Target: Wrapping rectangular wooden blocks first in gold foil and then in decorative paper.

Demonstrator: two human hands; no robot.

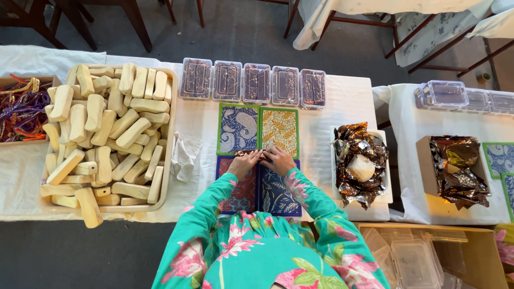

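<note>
From the head camera, the left hand (243, 163) and the right hand (277, 159) meet over a small foil-wrapped piece (250, 153), fingers pressed onto its shiny brown wrapping from both ends; it seems pinned flat between them, probably so the foil can be folded tight, though how firmly each hand clenches it cannot be told at this size. The piece lies on the patterned cards (258, 155), four of them set edge to edge directly under the grip as a working mat. Just beyond the hands a row of clear lidded boxes (252, 82) holds dark wrapped bars, lined up within easy reach. Out to the left of the grip a wooden tray (170, 134) is heaped with pale blocks (104, 134), with a crumpled white cloth (184, 155) between tray and cards. To the right of the grip sits a heap of crumpled foil (360, 163) on a white board, one pale block lying bare in it.
</note>
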